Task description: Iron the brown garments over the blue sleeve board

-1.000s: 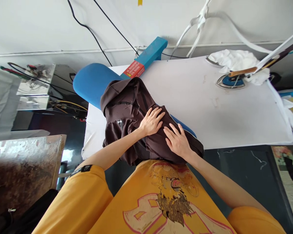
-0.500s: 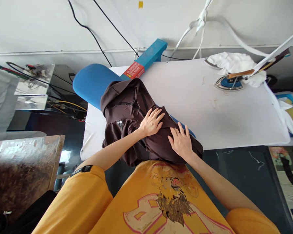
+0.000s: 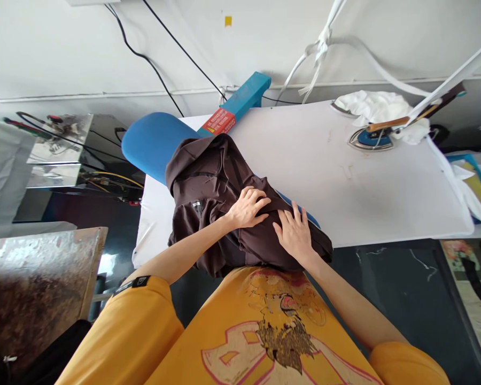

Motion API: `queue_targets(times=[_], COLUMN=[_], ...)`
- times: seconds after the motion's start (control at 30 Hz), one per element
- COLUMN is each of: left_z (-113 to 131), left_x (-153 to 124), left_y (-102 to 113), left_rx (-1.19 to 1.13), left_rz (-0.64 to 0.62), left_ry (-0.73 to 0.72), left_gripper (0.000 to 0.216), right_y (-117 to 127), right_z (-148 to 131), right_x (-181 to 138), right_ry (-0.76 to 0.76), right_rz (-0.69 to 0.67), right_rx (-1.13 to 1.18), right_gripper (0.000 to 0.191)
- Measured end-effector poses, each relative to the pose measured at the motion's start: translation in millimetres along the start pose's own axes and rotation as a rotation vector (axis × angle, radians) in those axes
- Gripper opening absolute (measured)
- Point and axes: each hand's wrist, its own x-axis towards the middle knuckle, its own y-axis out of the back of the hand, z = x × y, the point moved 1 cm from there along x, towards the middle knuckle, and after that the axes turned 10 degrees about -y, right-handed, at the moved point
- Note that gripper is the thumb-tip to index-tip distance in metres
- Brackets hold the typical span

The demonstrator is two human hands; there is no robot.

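A dark brown garment (image 3: 196, 190) with a small white label is pulled over a narrow blue padded pressing arm (image 3: 158, 141). My left hand (image 3: 247, 208) rests on the middle of the cloth, its fingers slightly bent and its thumb apart. To its right, my right hand (image 3: 294, 234) lies on the garment's narrower part with the fingers spread. Both hands press on the fabric from above without gripping it. Under the cloth, the blue pad shows only as a thin strip along the far edge.
An iron (image 3: 371, 139) with a wooden handle stands on the white-covered table (image 3: 404, 198), near a bundle of white cloth (image 3: 372, 107). Behind the garment rises a blue metal bracket (image 3: 248, 93). At left are a metal box (image 3: 60, 139) and a worn wooden board (image 3: 36, 278).
My left hand's fingers have bent more, and its thumb has moved away from them. My right hand stays nearly still on the cloth. The whole view has shifted slightly.
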Motion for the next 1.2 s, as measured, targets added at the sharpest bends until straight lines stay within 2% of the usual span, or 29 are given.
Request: queue_targets(times=[0.1, 0.33, 0.57, 0.77, 0.87, 0.93, 1.0, 1.1, 1.2], left_z=[-0.3, -1.9, -3.0, -6.6, -6.5, -5.7, -4.9, -4.9, -5.2], left_x=[-1.8, -5.5, -4.1, -1.1, -0.4, 0.0, 0.4, 0.8, 1.1], left_y=[-1.3, -7.7, -8.8, -9.5, -10.1, -10.2, -10.2, -10.7, -11.1], left_rx=[-0.038, -0.149, -0.152, -0.216, -0.228, -0.23, -0.232, -0.24, -0.254], left_rz=[-0.029, -0.01, 0.0, -0.02, -0.022, -0.022, -0.015, 0.007, -0.001], left_ry=[-0.044, -0.104, -0.194, -0.251, -0.259, -0.255, -0.25, -0.237, -0.238], left_gripper=[0.039, 0.042, 0.034, 0.03, 0.028, 0.028, 0.03, 0.037, 0.043], right_y=[-0.1, 1.4, 0.0, 4.0, 13.9, 20.7, 23.4, 16.9, 7.4], right_z=[0.5, -1.6, -2.4, 2.8, 7.6, 14.9, 27.5, 53.9, 77.4], right_x=[0.3, 1.2, 3.0, -14.2, -20.9, -18.4, -10.8, 0.6, 1.8], right_ry=[0.01, -0.004, -0.034, 0.007, 0.042, 0.018, -0.073, -0.216, -0.283], right_rz=[-0.007, -0.009, 0.004, -0.026, 0.043, 0.121, 0.158, 0.083, 0.014], right_rx=[-0.004, -0.002, -0.012, -0.006, 0.055, 0.122, 0.152, 0.113, 0.137], right_gripper=[0.05, 0.051, 0.049, 0.052, 0.046, 0.043, 0.042, 0.042, 0.034])
